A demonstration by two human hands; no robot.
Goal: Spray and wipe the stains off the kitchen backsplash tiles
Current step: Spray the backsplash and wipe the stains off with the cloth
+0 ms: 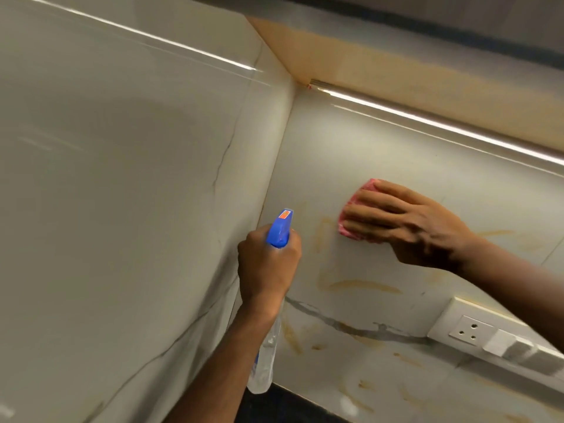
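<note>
My left hand (268,264) grips a clear spray bottle with a blue trigger head (280,228), its nozzle pointing at the wall corner. The bottle's clear body (265,358) hangs below my wrist. My right hand (406,224) presses a pink cloth (355,209) flat against the pale backsplash tile (381,148), fingers straight. Yellow-brown stains (363,285) streak the tile below and left of the cloth, and more stains (293,334) lie lower down.
A white socket and switch plate (494,334) is mounted on the tile at the lower right. A glossy side wall (122,178) meets the backsplash at the corner. An under-cabinet light strip (427,117) runs above. A dark countertop edge (290,404) shows at the bottom.
</note>
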